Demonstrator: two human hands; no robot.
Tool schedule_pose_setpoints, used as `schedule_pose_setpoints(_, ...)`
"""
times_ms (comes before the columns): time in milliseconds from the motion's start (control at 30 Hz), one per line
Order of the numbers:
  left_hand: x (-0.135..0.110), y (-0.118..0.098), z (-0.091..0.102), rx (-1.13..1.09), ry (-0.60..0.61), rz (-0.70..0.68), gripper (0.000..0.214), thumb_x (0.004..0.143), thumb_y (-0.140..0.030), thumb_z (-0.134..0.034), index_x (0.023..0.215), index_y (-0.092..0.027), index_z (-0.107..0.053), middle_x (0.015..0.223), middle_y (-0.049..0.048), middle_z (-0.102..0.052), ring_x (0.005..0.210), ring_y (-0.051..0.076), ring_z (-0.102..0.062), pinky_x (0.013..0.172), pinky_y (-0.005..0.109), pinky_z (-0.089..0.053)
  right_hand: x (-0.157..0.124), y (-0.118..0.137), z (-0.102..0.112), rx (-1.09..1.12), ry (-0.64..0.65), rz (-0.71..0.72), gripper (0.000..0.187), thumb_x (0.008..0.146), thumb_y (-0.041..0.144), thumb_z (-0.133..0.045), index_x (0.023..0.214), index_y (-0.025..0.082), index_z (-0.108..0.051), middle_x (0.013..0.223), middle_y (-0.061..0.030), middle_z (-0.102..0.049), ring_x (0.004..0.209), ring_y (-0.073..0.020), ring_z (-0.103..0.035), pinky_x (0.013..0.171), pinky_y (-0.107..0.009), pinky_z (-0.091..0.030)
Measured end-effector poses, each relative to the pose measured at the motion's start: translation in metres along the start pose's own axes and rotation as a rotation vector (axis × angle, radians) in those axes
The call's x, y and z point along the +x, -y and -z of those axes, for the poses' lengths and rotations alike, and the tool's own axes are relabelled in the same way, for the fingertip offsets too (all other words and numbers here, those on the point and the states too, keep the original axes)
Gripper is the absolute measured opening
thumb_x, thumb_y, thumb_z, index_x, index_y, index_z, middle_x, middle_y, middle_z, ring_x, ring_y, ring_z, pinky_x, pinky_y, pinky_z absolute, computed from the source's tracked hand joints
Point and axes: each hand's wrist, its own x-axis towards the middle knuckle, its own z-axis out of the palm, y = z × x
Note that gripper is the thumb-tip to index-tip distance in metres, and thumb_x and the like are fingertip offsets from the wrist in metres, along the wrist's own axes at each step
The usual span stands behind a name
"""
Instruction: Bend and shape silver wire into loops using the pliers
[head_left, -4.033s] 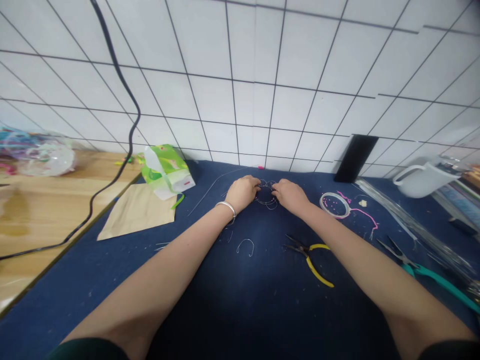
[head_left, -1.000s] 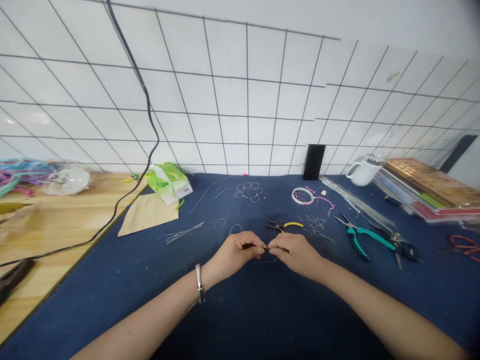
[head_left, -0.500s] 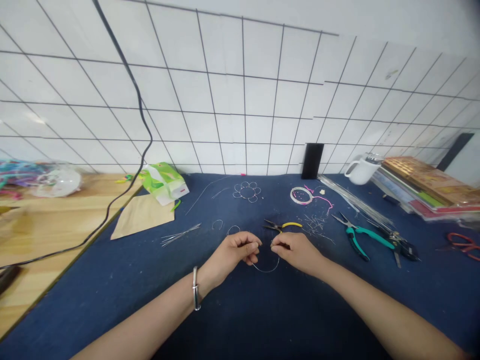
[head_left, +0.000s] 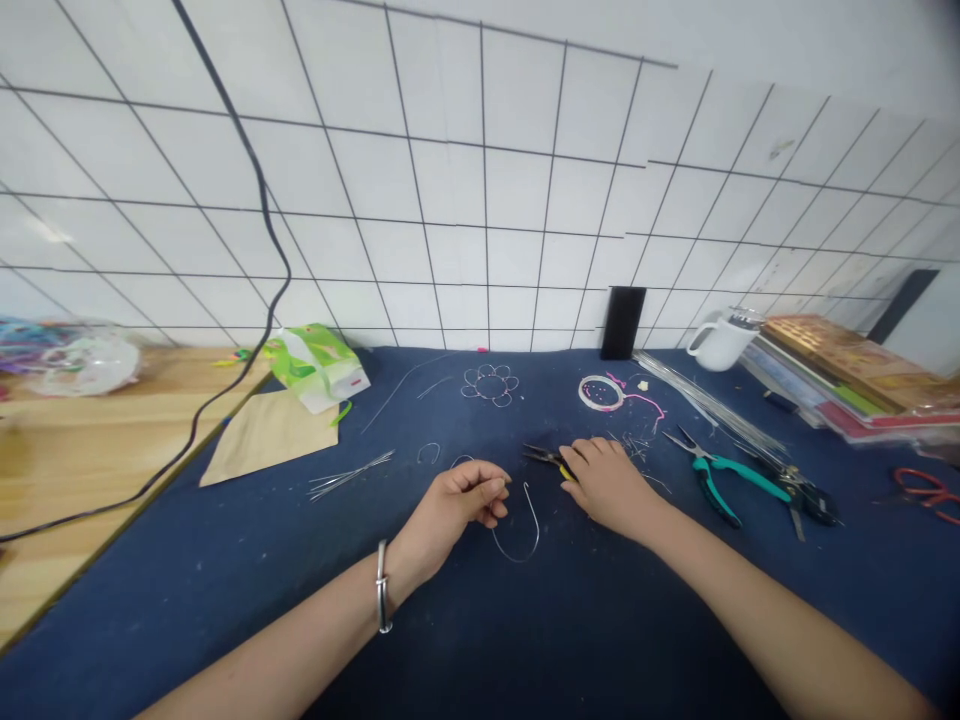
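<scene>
My left hand pinches a thin silver wire between thumb and fingers. The wire bows down and to the right in a curve, and its free end shows a small hook. Over the yellow handles of a pair of black-jawed pliers lies my right hand, its fingers closed around them; the jaws point left on the mat. Just behind my left hand, a thin wire loop is partly hidden. A small bent wire and a flower-shaped wire frame lie farther back.
Left are a bundle of straight wires, a brown paper and a green packet. Right are a dish of beads, teal pliers, long wires, a white mug, books and red scissors.
My right hand has let go of the wire's end and moved right onto the yellow-handled pliers. My left hand keeps hold of the wire, whose hooked end now stands free.
</scene>
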Motion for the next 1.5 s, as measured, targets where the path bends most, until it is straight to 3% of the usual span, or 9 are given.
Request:
schedule_pose_setpoints(133, -0.001, -0.002, -0.002, -0.005, -0.006, -0.034, 0.012, 0.08, -0.028, -0.055, 0.084, -0.018, -0.059, 0.078, 0.0023, -0.06, 0.064, 0.012, -0.057, 0.056, 0.024, -0.045, 0.005, 0.002, -0.003, -0.001, -0.036, -0.027, 0.03, 0.082, 0.025, -0.045, 0.109, 0.017, -0.054, 0.09, -0.0127, -0.056, 0.089, -0.0262, -0.049, 0.079, -0.041, -0.037)
schedule_pose_setpoints(233, -0.003, -0.003, -0.003, -0.014, -0.007, -0.051, 0.012, 0.081, -0.029, -0.054, 0.083, -0.018, -0.059, 0.079, 0.0026, -0.06, 0.064, 0.012, -0.057, 0.057, 0.024, -0.044, 0.007, 0.001, 0.0, 0.021, -0.053, -0.059, 0.023, 0.084, 0.026, -0.044, 0.101, 0.017, -0.055, 0.088, -0.0114, -0.054, 0.086, -0.0242, -0.049, 0.076, -0.037, -0.039)
schedule_pose_setpoints(467, -0.008, -0.008, -0.008, -0.188, -0.021, -0.029, 0.013, 0.083, -0.029, -0.053, 0.086, -0.017, -0.055, 0.074, 0.0015, -0.058, 0.059, 0.01, -0.056, 0.055, 0.023, -0.041, -0.001, 0.015, 0.019, 0.157, -0.165, 0.04, 0.037, 0.082, 0.043, -0.049, 0.108, 0.018, -0.051, 0.099, -0.0116, -0.049, 0.088, -0.0229, -0.047, 0.075, -0.036, -0.041)
schedule_pose_setpoints(767, -0.018, -0.014, -0.016, -0.327, 0.036, 0.049, 0.012, 0.083, -0.027, -0.053, 0.082, -0.015, -0.051, 0.073, 0.0027, -0.06, 0.056, 0.01, -0.056, 0.053, 0.022, -0.04, -0.007, 0.024, 0.015, 0.045, -0.259, 0.126, 0.043, 0.084, 0.048, -0.043, 0.106, 0.013, -0.053, 0.102, -0.013, -0.052, 0.09, -0.0252, -0.045, 0.077, -0.041, -0.036)
schedule_pose_setpoints(1033, -0.022, -0.015, -0.018, -0.308, 0.034, 0.074, 0.013, 0.083, -0.028, -0.051, 0.082, -0.016, -0.049, 0.069, 0.0025, -0.061, 0.05, 0.009, -0.055, 0.048, 0.021, -0.039, -0.008, 0.02, 0.013, -0.083, -0.319, 0.184, 0.036, 0.083, 0.044, -0.048, 0.103, 0.015, -0.054, 0.087, -0.0086, -0.054, 0.078, -0.0205, -0.043, 0.07, -0.035, -0.035)
schedule_pose_setpoints(1300, -0.022, -0.018, -0.022, -0.229, -0.005, 0.079, 0.014, 0.082, -0.027, -0.051, 0.076, -0.016, -0.046, 0.061, -0.0007, -0.059, 0.042, 0.008, -0.052, 0.043, 0.019, -0.035, -0.008, 0.022, 0.018, -0.165, -0.304, 0.204, 0.033, 0.084, 0.046, -0.045, 0.099, 0.019, -0.055, 0.075, -0.0048, -0.052, 0.07, -0.0177, -0.042, 0.062, -0.031, -0.03)
schedule_pose_setpoints(1500, -0.025, -0.018, -0.025, -0.134, -0.051, 0.006, 0.018, 0.084, -0.031, -0.049, 0.074, -0.016, -0.045, 0.059, -0.0024, -0.056, 0.042, 0.006, -0.048, 0.044, 0.019, -0.036, -0.008, 0.026, 0.013, 0.007, -0.229, 0.138, 0.036, 0.085, 0.05, -0.041, 0.092, 0.018, -0.055, 0.074, -0.004, -0.053, 0.069, -0.0162, -0.045, 0.061, -0.028, -0.032)
